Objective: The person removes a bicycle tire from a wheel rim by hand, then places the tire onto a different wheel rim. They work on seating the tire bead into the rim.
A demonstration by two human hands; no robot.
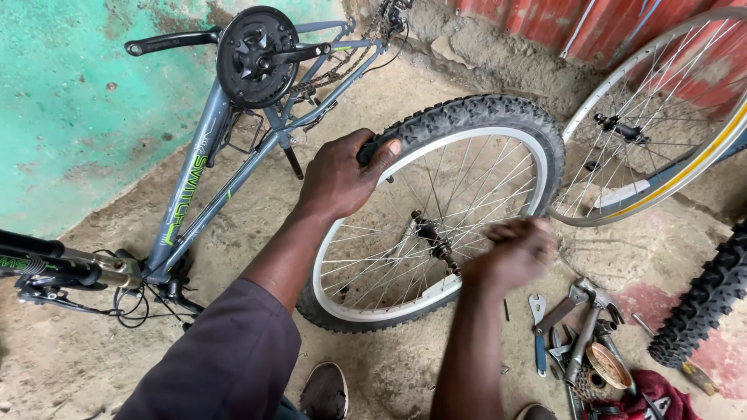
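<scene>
Left hand (340,177) grips knobby tyre (498,117).

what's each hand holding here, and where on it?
Left hand grips the knobby tyre of the spoked wheel at its upper-left edge, fingers wrapped over the tread. Right hand is motion-blurred in front of the spokes; any hold cannot be told.

One view only, head-worn, looking steeply down and slightly forward from just above the bicycle wheel (436,225), which fills the middle of the picture at close range. Left of the wheel, the upturned grey bicycle frame (204,175) runs toward the top edge. Right of it, a bare rim (661,117) is cut off. Below-right, a cluster of tools (580,330); below, a shoe tip (325,389).
</scene>
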